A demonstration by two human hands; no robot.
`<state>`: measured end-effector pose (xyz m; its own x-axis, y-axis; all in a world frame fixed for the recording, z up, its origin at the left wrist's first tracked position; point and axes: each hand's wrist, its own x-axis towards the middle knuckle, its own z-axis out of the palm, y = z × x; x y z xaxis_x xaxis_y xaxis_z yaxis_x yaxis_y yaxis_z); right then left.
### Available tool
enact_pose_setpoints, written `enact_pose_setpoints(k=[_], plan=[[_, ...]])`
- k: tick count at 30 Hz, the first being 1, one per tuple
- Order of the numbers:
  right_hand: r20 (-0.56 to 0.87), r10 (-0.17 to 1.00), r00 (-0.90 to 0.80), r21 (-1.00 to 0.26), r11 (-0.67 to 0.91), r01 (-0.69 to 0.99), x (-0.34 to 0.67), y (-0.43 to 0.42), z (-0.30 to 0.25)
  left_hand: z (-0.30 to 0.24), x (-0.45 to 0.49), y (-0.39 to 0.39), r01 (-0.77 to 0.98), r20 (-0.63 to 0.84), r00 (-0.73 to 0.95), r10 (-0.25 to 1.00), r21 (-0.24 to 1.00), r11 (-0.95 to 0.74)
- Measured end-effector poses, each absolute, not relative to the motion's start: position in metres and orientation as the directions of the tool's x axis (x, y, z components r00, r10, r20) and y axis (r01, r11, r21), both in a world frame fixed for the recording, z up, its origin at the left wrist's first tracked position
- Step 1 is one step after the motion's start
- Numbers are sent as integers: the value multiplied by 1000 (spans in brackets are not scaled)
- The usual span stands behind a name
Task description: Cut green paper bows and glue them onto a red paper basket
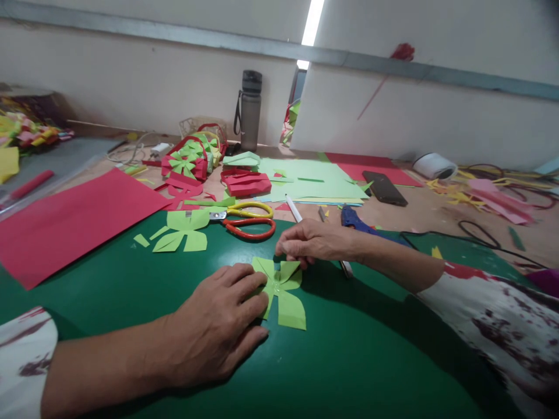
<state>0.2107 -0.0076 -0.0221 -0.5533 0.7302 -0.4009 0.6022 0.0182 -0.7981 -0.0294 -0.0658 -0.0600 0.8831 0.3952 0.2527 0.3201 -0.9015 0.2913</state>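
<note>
My left hand (222, 323) lies flat on the dark green mat (349, 361), its fingers spread over the left part of a light green folded paper flower (283, 291). My right hand (312, 241) is closed in a pinch at the flower's upper edge and holds a thin white stick (293, 209) that points away from me. A second green paper flower (181, 231) lies on the mat to the left, apart from both hands. Scissors (247, 220) with a yellow and a red handle lie just beyond it.
A red paper sheet (65, 224) covers the left. Light green sheets (305, 183), red folded pieces (247, 183), finished flowers (190, 157), a grey bottle (250, 110), a black phone (384, 188), a blue glue gun (356, 220), a tape roll (434, 166) and cables (476, 238) lie beyond.
</note>
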Motion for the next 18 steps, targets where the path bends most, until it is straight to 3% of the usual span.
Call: enact_pose_setpoints(k=[18], plan=[[-310, 815, -490, -672, 177, 720, 200, -24, -22, -58, -30, -64, 319, 104, 930, 352, 246, -915]])
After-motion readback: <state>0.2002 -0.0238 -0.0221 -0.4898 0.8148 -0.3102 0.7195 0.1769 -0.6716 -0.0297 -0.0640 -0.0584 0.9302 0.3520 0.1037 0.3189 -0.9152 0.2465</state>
